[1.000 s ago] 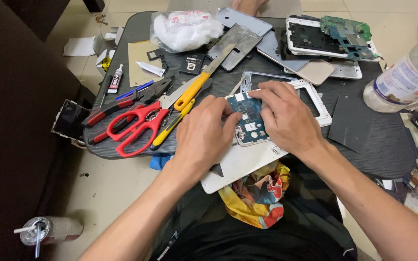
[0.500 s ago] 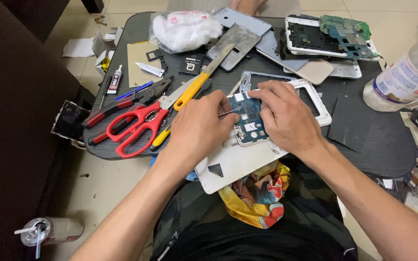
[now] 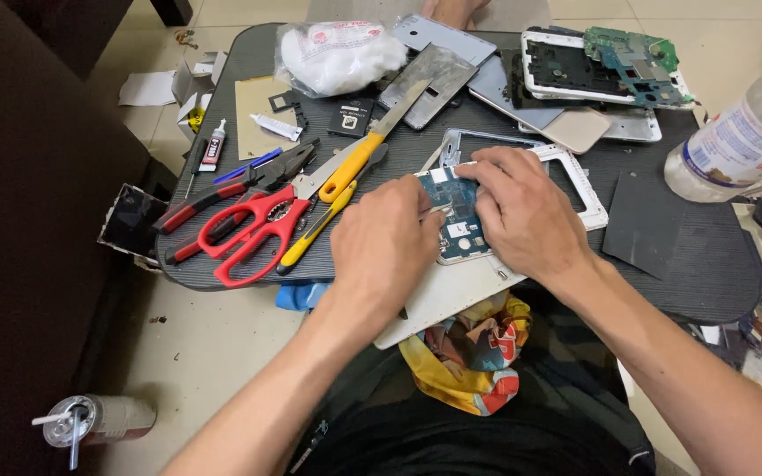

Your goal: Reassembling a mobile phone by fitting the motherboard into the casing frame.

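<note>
Head view looks down on a dark, ribbed low table (image 3: 681, 264) crowded with phone parts and tools. Your left hand (image 3: 385, 247) lies palm down with its fingers curled and pressed onto the left edge of a blue-green circuit board (image 3: 453, 207). Your right hand (image 3: 522, 216) covers the board's right side, fingers bent, with the fingertips (image 3: 478, 169) pinching at its upper edge. Both hands are closed on the board, which sits near the table's front edge, between them, on top of a pale flat panel (image 3: 438, 304) that juts over the edge toward your lap. Just behind your right hand lies a white phone frame (image 3: 586, 189).

To the left of your left hand sit red-handled scissors (image 3: 253, 231), red-handled pliers (image 3: 222, 189) and a yellow-handled utility knife (image 3: 359, 159) (the blade points toward the far side of the table). A small glue tube (image 3: 213, 145) lies near the table's left rim. At the far side rests a clear bag of white cotton (image 3: 337, 55), and to the right of it a second green circuit board (image 3: 632, 53) rests on an opened phone body (image 3: 566, 70). A clear plastic bottle (image 3: 743, 137) lies on its side at the right edge. A colourful cloth (image 3: 474, 357) sits in your lap below the panel.
</note>
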